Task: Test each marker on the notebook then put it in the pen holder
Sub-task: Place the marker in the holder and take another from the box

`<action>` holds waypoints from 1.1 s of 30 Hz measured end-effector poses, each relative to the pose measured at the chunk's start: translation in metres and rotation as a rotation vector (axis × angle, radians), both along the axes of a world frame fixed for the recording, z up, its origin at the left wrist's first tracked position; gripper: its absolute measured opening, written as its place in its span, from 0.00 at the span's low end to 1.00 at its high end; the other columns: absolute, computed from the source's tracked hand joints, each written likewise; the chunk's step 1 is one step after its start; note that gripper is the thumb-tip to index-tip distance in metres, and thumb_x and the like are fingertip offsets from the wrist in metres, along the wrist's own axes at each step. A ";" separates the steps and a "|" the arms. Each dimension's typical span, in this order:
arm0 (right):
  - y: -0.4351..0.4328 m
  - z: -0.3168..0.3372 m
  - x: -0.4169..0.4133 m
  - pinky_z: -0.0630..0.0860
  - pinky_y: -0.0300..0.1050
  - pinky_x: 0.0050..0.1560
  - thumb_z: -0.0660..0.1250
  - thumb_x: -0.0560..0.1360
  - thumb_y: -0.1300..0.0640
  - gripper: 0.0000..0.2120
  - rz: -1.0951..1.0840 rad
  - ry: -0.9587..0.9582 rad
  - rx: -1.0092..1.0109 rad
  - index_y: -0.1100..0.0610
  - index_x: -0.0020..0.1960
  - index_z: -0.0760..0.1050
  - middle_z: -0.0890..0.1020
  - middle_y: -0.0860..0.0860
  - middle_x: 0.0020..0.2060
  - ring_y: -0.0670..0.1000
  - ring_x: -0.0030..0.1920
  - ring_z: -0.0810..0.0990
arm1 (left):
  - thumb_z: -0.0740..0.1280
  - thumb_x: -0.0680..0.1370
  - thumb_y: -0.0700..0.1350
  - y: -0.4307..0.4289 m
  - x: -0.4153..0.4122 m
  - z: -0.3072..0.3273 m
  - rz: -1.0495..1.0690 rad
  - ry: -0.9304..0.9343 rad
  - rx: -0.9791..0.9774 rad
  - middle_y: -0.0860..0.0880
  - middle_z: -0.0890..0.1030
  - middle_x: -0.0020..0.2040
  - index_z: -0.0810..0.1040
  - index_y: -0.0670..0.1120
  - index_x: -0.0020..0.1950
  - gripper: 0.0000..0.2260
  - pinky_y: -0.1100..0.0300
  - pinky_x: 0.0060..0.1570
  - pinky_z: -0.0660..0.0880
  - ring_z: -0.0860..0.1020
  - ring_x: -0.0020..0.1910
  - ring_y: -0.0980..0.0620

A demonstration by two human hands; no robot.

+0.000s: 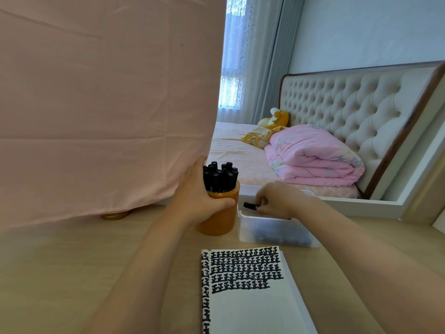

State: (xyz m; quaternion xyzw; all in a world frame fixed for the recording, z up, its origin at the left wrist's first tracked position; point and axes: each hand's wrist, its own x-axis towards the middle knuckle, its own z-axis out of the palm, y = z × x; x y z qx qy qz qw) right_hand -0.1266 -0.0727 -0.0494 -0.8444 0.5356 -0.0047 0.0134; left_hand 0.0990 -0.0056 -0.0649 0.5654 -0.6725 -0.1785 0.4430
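An orange cylindrical pen holder [221,220] stands on the wooden desk, packed with several black markers [220,177] standing upright. My left hand [199,196] grips the holder around its upper side. To its right sits a translucent plastic box [272,231] with dark markers inside. My right hand [277,201] reaches into the box and pinches one black marker [250,205], which lies roughly level above the box's rim. An open notebook [250,300] lies in front, its upper page and left margin covered with rows of black test marks.
A pink cloth [103,104] hangs over the desk's left and back. A mirror with a white frame [397,203] at the back right reflects a bed, a folded pink quilt and a plush toy. Bare wooden desk top [72,273] spreads to the left.
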 end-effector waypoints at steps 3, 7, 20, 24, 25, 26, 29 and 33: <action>0.014 0.012 -0.004 0.71 0.41 0.38 0.69 0.73 0.51 0.04 0.036 -0.176 -0.068 0.47 0.48 0.79 0.76 0.42 0.37 0.47 0.40 0.76 | 0.77 0.66 0.59 0.008 -0.005 0.013 0.068 -0.064 -0.169 0.59 0.63 0.68 0.57 0.57 0.75 0.44 0.59 0.62 0.62 0.59 0.66 0.60; 0.046 0.026 -0.014 0.74 0.39 0.39 0.69 0.70 0.56 0.06 0.068 -0.365 -0.170 0.48 0.46 0.76 0.80 0.44 0.37 0.44 0.38 0.77 | 0.71 0.74 0.54 0.015 -0.018 0.028 0.106 -0.115 -0.377 0.57 0.67 0.65 0.66 0.55 0.72 0.28 0.61 0.62 0.62 0.60 0.63 0.60; 0.134 0.004 -0.054 0.76 0.40 0.44 0.71 0.74 0.58 0.08 0.041 -0.747 -0.163 0.45 0.43 0.76 0.81 0.41 0.39 0.43 0.42 0.80 | 0.65 0.79 0.53 0.067 -0.059 0.003 -0.095 -0.564 -0.396 0.58 0.77 0.57 0.75 0.55 0.64 0.14 0.57 0.59 0.68 0.71 0.57 0.56; 0.147 -0.009 -0.053 0.74 0.40 0.39 0.70 0.75 0.58 0.09 0.026 -0.786 -0.138 0.45 0.41 0.76 0.81 0.43 0.36 0.45 0.37 0.78 | 0.66 0.79 0.52 0.084 -0.053 -0.004 -0.101 -0.637 -0.387 0.58 0.79 0.49 0.78 0.56 0.57 0.08 0.61 0.42 0.68 0.74 0.46 0.55; 0.150 -0.013 -0.052 0.74 0.40 0.38 0.69 0.75 0.58 0.08 0.044 -0.770 -0.138 0.45 0.42 0.75 0.81 0.43 0.36 0.45 0.36 0.78 | 0.67 0.79 0.52 0.088 -0.053 -0.005 -0.103 -0.648 -0.384 0.58 0.79 0.48 0.78 0.56 0.57 0.07 0.61 0.39 0.65 0.74 0.45 0.55; 0.153 -0.016 -0.051 0.73 0.40 0.37 0.68 0.75 0.57 0.07 0.071 -0.737 -0.138 0.46 0.44 0.74 0.80 0.44 0.36 0.45 0.36 0.77 | 0.67 0.78 0.52 0.092 -0.052 -0.007 -0.107 -0.663 -0.386 0.58 0.79 0.48 0.78 0.55 0.56 0.08 0.62 0.38 0.64 0.74 0.44 0.56; 0.160 -0.027 -0.041 0.71 0.36 0.37 0.65 0.79 0.51 0.06 0.169 -0.632 -0.136 0.45 0.55 0.71 0.79 0.43 0.38 0.43 0.35 0.75 | 0.70 0.77 0.51 0.102 -0.051 -0.012 -0.102 -0.657 -0.402 0.58 0.80 0.47 0.78 0.54 0.57 0.10 0.63 0.38 0.66 0.73 0.42 0.58; 0.156 -0.033 -0.029 0.75 0.41 0.45 0.59 0.83 0.49 0.10 0.266 -0.542 -0.138 0.49 0.59 0.76 0.76 0.42 0.44 0.43 0.42 0.76 | 0.70 0.77 0.50 0.110 -0.047 -0.022 -0.113 -0.608 -0.422 0.57 0.80 0.46 0.78 0.53 0.54 0.07 0.61 0.38 0.72 0.74 0.43 0.58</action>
